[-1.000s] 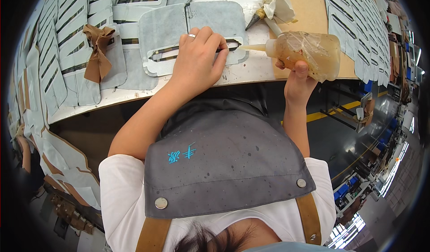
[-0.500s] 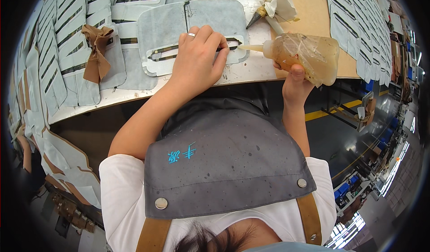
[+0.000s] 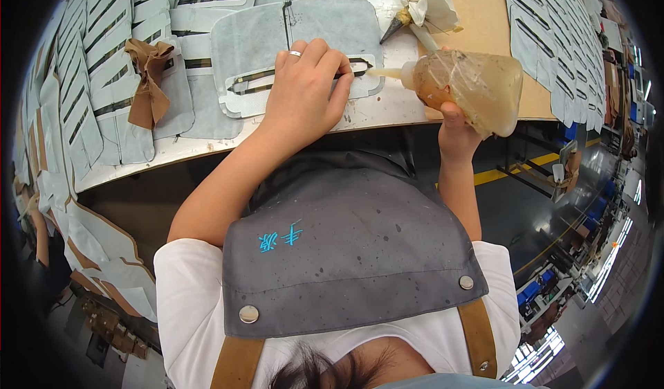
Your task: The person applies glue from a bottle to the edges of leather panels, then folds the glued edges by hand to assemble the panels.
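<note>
A grey suede-like panel (image 3: 332, 25) lies on the table in front of me, with a slot edged in dark and plaid cloth. Over the slot, my left hand (image 3: 304, 88) rests with its fingers curled. Its thumb and forefinger meet at the dark slot edge; the other fingertips are hidden. My right hand (image 3: 458, 131) grips a cloudy plastic squeeze bottle (image 3: 484, 88) holding amber fluid. The bottle lies tilted on its side, and its thin nozzle points left at the slot's right end, very close to the panel. Whether fluid is coming out I cannot tell.
Similar slotted panels overlap in rows at left (image 3: 104, 64) and in a pile at right (image 3: 553, 43). A crumpled brown scrap (image 3: 149, 81) sits on the left ones. Behind the bottle are a cone-tipped applicator with white wrapping (image 3: 425, 12) and a tan board (image 3: 477, 5).
The bottle has shifted slightly left and its base has dipped a little, with my right hand moving along. My left hand and the panel look nearly the same.
</note>
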